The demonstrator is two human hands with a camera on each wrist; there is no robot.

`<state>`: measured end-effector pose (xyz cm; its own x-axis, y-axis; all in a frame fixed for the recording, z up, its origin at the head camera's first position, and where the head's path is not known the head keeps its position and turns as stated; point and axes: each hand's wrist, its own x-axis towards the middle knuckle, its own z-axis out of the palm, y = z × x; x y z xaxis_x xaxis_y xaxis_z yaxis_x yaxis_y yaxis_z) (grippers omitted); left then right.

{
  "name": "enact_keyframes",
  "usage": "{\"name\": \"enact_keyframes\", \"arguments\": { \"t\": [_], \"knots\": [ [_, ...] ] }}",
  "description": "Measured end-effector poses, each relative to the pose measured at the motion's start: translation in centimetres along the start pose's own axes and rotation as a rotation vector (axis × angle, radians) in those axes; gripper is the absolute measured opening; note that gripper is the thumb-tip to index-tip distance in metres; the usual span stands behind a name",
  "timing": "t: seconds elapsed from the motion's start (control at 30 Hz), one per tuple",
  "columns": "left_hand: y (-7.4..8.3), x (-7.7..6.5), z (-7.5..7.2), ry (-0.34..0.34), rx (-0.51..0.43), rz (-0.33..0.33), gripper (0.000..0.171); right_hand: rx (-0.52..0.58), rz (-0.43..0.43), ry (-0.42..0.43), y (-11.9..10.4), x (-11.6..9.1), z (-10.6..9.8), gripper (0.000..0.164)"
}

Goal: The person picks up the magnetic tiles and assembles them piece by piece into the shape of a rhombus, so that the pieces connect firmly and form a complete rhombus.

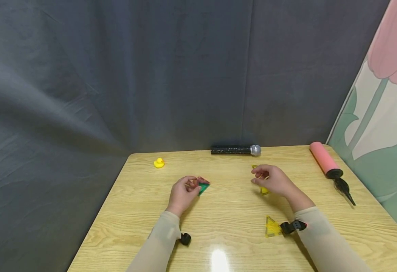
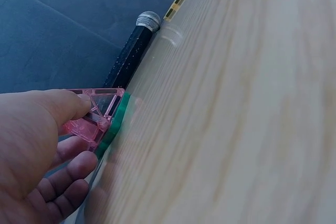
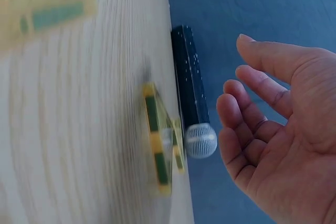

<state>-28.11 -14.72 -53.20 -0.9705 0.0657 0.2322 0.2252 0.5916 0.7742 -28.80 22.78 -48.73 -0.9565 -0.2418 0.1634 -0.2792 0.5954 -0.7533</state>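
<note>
My left hand (image 1: 179,195) pinches a see-through pink magnetic tile (image 2: 86,128) between thumb and forefinger. Against its lower side lies a green triangular tile (image 1: 203,188), down at the tabletop. My right hand (image 1: 276,180) hovers with relaxed, slightly bent fingers and nothing between them. Just below and beyond it are yellow magnetic tile pieces (image 1: 264,191), partly hidden by the hand in the head view; in the right wrist view their yellow edges (image 3: 157,142) show close together. Another yellow triangular tile (image 1: 272,227) lies flat nearer me, beside the right wrist camera.
A black microphone (image 1: 234,150) with a silver head lies along the table's back edge. The small yellow rubber duck (image 1: 159,163) sits at the back left. On the right lies a pink hand pump (image 1: 324,158) with a black nozzle. Dark cloth (image 1: 185,75) hangs behind the wooden table (image 1: 144,211).
</note>
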Motion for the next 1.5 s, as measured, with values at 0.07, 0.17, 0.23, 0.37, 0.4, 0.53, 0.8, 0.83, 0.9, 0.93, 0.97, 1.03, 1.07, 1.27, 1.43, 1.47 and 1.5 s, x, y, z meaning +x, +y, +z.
{"name": "enact_keyframes", "arguments": {
  "t": [0.07,0.17,0.23,0.37,0.4,0.53,0.8,0.83,0.9,0.93,0.97,1.03,1.07,1.27,1.43,1.47,1.5],
  "knots": [
    [0.0,0.0,-0.1,-0.002,-0.002,-0.012,0.033,0.004,0.002,0.007,0.5,0.0,-0.4,0.036],
    [-0.1,0.1,-0.2,-0.004,-0.017,-0.023,0.034,0.0,0.025,0.021,1.3,0.0,-0.9,0.038],
    [-0.2,0.2,-0.3,-0.001,-0.024,-0.027,0.033,-0.009,0.044,0.027,1.9,0.0,-1.3,0.039],
    [-0.4,0.3,-0.4,0.016,-0.026,-0.024,0.033,-0.027,0.068,0.022,2.9,-0.1,-1.9,0.043],
    [-0.5,0.3,-0.4,0.02,-0.022,-0.025,0.033,-0.032,0.071,0.019,3.1,-0.1,-2.0,0.044],
    [-0.8,0.5,-0.5,0.033,-0.017,-0.022,0.033,-0.042,0.094,0.008,3.7,-0.3,-2.5,0.047],
    [-1.0,0.4,-1.0,0.06,-0.023,-0.029,0.032,-0.024,0.163,-0.023,3.9,-0.5,-2.7,0.05],
    [-1.1,0.4,-1.0,0.064,-0.019,-0.026,0.032,-0.022,0.17,-0.029,4.0,-0.5,-2.6,0.051],
    [-1.3,0.4,-0.9,0.07,-0.008,-0.024,0.032,-0.015,0.186,-0.041,4.1,-0.5,-2.5,0.052],
    [-1.4,0.5,-0.9,0.069,-0.009,-0.024,0.032,-0.013,0.194,-0.045,4.1,-0.5,-2.4,0.053],
    [-1.4,0.5,-0.9,0.068,-0.01,-0.025,0.032,-0.012,0.201,-0.049,4.2,-0.5,-2.3,0.053],
    [-1.6,0.5,-0.9,0.065,-0.019,-0.024,0.032,-0.011,0.208,-0.055,4.3,-0.5,-2.2,0.055],
    [-1.7,0.5,-0.9,0.064,-0.021,-0.024,0.032,-0.008,0.208,-0.058,4.4,-0.5,-2.1,0.056],
    [-2.0,0.5,-0.8,0.065,-0.037,-0.026,0.033,0.016,0.199,-0.062,5.2,-0.4,-1.9,0.063],
    [-2.0,0.4,-0.8,0.062,-0.05,-0.026,0.033,0.039,0.198,-0.064,6.0,-0.6,-1.7,0.062],
    [-2.0,0.4,-0.7,0.061,-0.05,-0.028,0.033,0.04,0.194,-0.066,6.1,-0.6,-1.7,0.062],
    [-2.1,0.4,-0.7,0.061,-0.05,-0.029,0.033,0.038,0.193,-0.065,6.2,-0.6,-1.6,0.062]
  ]
}}
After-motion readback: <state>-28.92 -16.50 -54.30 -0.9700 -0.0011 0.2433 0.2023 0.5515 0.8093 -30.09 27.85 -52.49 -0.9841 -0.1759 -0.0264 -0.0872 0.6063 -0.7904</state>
